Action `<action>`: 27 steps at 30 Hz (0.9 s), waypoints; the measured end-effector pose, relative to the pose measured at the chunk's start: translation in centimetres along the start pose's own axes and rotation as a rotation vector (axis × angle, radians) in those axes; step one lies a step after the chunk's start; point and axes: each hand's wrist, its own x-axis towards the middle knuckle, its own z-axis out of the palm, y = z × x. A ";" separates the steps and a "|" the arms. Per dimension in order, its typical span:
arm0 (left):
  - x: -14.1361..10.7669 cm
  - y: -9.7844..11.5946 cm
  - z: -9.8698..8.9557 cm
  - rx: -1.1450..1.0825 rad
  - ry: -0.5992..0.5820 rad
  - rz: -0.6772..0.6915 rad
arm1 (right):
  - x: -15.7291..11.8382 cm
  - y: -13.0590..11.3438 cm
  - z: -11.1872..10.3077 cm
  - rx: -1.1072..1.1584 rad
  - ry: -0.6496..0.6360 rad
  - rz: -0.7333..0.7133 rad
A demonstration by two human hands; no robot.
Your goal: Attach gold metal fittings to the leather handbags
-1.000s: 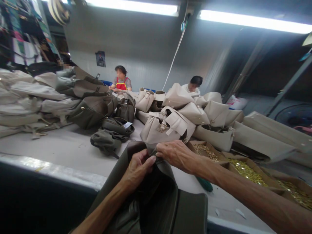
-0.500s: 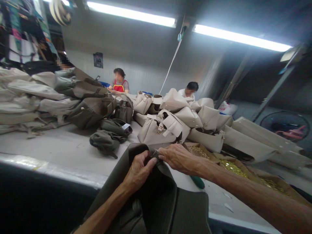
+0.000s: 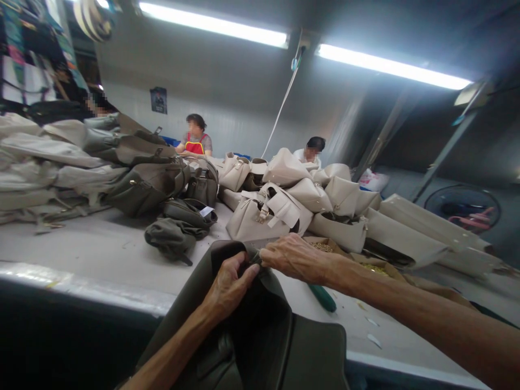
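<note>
At the counter's (image 3: 87,283) near edge, my left hand (image 3: 229,279) and right hand (image 3: 290,257) pinch the dark bag's (image 3: 316,352) upper rim, fingers nearly closed, close fingertip work that seems to call for a steady left hold.

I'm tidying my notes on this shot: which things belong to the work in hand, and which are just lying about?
In hand:
Dark open bag, its rim held by the left hand and right hand

Lying about, apparently:
Pale bags
Other dark bags
Green object
Small gold pieces, untouched; possibly related, can't tell
</note>
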 end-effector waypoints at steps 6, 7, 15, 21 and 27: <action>0.0 -0.1 0.3 0.068 0.024 0.048 | 0.3 -1.0 2.8 0.366 0.103 0.329; 0.1 -0.1 0.3 0.082 0.018 0.054 | 0.3 -1.0 3.0 0.452 0.108 0.368; 0.2 -0.1 -0.2 0.075 0.008 0.012 | -0.2 0.1 0.6 0.023 -0.049 0.277; 0.2 -0.1 -0.3 0.046 -0.001 0.016 | -0.6 0.4 0.3 -0.069 -0.041 0.043; 0.3 -0.1 -0.4 0.048 -0.030 0.022 | -0.2 0.2 0.2 -0.211 -0.029 -0.091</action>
